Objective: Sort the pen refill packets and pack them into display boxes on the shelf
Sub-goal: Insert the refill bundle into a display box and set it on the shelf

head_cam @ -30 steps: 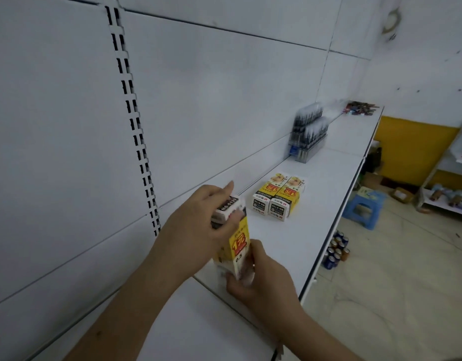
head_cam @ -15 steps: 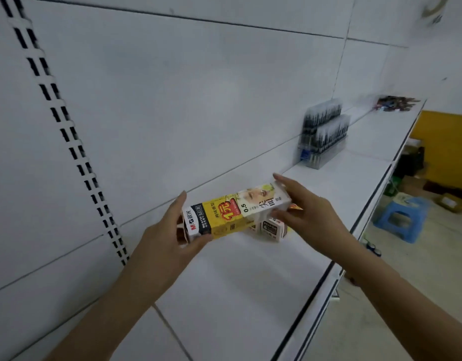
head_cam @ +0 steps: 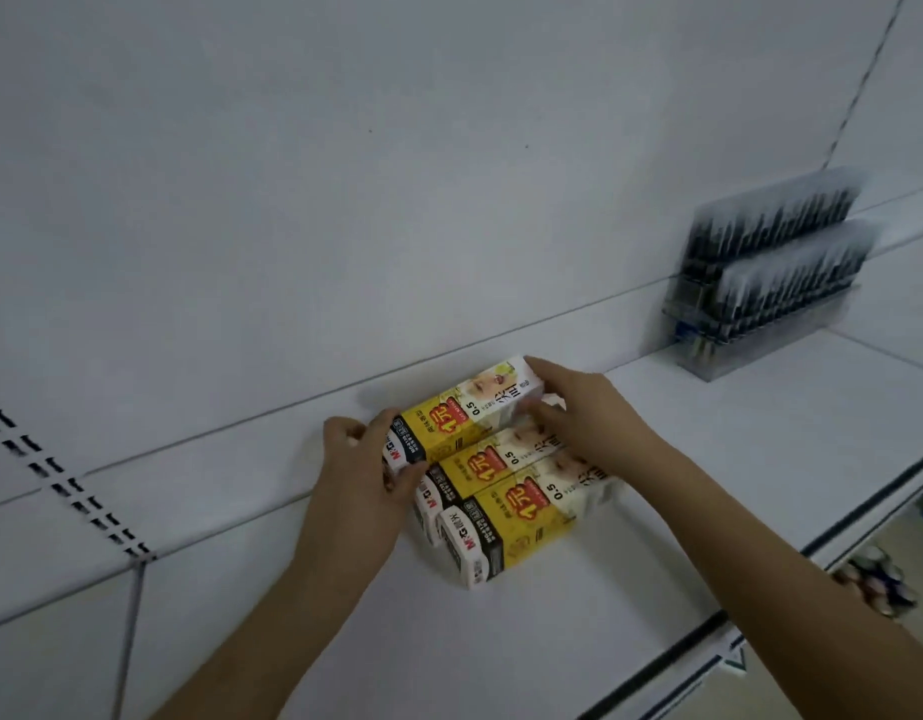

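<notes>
Both of my hands hold one yellow-and-white refill box (head_cam: 462,413) lengthwise, just above the white shelf (head_cam: 760,459) and close to the back panel. My left hand (head_cam: 368,470) grips its near end, my right hand (head_cam: 578,407) its far end. Right beside it, two matching refill boxes lie flat on the shelf: a middle box (head_cam: 480,467) and a front box (head_cam: 532,517), side by side. The held box sits slightly higher than these, against the middle one.
A clear display box of dark pen refill packets (head_cam: 771,272) stands against the back panel at the far right. The shelf's front edge (head_cam: 708,626) runs diagonally at lower right. A slotted upright (head_cam: 64,485) crosses the panel at left. Several cans (head_cam: 880,584) lie below.
The box I held upright a second ago was turned flat, carried forward and lowered beside the two boxes on the shelf. The view has moved closer to them.
</notes>
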Action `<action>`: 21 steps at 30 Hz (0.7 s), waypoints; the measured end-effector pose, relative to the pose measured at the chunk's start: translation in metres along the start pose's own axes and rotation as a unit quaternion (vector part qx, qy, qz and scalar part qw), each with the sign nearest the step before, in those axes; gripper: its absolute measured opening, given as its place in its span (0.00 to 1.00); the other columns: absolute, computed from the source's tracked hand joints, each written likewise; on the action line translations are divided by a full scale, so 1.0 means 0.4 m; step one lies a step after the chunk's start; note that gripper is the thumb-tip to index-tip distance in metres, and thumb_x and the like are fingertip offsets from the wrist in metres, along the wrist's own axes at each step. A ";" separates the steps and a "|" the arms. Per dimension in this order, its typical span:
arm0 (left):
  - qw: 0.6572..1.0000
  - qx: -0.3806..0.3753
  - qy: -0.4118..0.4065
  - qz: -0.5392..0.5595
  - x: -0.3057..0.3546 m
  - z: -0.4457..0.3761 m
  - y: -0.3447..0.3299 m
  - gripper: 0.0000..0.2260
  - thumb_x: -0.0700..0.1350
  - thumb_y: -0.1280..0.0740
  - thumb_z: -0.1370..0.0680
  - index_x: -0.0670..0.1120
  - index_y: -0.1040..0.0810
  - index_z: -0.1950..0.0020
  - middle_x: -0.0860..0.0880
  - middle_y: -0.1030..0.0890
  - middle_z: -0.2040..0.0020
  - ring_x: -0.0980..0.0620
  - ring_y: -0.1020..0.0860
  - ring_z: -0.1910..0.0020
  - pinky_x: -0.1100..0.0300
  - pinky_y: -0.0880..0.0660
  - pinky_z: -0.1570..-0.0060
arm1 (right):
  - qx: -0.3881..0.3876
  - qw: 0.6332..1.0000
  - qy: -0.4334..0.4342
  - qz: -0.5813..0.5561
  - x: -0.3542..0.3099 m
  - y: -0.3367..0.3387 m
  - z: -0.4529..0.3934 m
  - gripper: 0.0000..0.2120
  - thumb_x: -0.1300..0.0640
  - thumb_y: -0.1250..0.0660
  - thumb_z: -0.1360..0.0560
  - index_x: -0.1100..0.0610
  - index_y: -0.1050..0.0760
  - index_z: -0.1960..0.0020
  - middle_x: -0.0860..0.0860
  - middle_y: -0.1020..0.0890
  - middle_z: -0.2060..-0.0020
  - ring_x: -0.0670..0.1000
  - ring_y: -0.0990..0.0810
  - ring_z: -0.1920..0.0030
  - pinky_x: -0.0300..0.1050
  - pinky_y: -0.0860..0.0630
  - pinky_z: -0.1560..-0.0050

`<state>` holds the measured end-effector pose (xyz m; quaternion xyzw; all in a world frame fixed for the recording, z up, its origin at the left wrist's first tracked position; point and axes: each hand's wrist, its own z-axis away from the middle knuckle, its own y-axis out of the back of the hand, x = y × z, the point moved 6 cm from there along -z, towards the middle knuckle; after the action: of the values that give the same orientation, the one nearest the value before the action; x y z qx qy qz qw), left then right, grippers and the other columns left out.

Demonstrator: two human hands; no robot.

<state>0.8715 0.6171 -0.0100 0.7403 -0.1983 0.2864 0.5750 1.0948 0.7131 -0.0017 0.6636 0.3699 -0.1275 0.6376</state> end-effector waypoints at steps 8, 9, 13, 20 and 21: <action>0.940 -0.040 0.215 0.263 -0.029 0.074 -0.109 0.16 0.55 0.41 0.18 0.60 0.37 0.30 0.55 0.30 0.32 0.59 0.28 0.40 0.58 0.32 0.39 | -0.082 0.963 -0.104 -0.235 0.143 0.000 0.040 0.25 0.36 0.39 0.24 0.35 0.36 0.28 0.36 0.29 0.31 0.41 0.26 0.36 0.43 0.30 0.34; 0.928 -0.039 0.228 0.293 -0.025 0.074 -0.133 0.15 0.55 0.42 0.18 0.60 0.34 0.31 0.54 0.27 0.33 0.56 0.25 0.40 0.55 0.29 0.40 | -0.085 0.937 -0.136 -0.309 0.154 -0.009 0.057 0.21 0.33 0.39 0.25 0.30 0.32 0.33 0.35 0.26 0.34 0.40 0.26 0.36 0.47 0.31 0.31; 0.893 -0.008 0.255 0.372 -0.001 0.081 -0.182 0.21 0.63 0.42 0.21 0.62 0.37 0.28 0.49 0.23 0.34 0.48 0.18 0.44 0.49 0.20 0.49 | -0.112 0.883 -0.165 -0.425 0.102 -0.046 0.107 0.21 0.38 0.46 0.20 0.46 0.19 0.43 0.50 0.14 0.48 0.53 0.15 0.47 0.54 0.26 0.36; 0.865 0.010 0.246 0.437 -0.004 0.123 -0.151 0.18 0.57 0.42 0.18 0.68 0.38 0.28 0.56 0.19 0.39 0.54 0.16 0.49 0.48 0.20 0.45 | -0.105 0.863 -0.162 -0.467 0.069 -0.103 0.107 0.18 0.41 0.46 0.19 0.46 0.20 0.43 0.50 0.14 0.49 0.54 0.14 0.50 0.58 0.26 0.36; 0.866 0.020 0.247 0.435 -0.008 0.124 -0.135 0.20 0.54 0.40 0.18 0.66 0.39 0.27 0.54 0.19 0.38 0.53 0.16 0.48 0.51 0.20 0.48 | -0.111 0.858 -0.165 -0.473 0.060 -0.115 0.108 0.19 0.40 0.45 0.19 0.47 0.20 0.44 0.51 0.14 0.50 0.54 0.14 0.51 0.57 0.25 0.37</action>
<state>0.9122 0.5834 -0.0606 0.4951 -0.3457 0.6851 0.4075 1.0945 0.6762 -0.0582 0.3023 0.5403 -0.4797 0.6218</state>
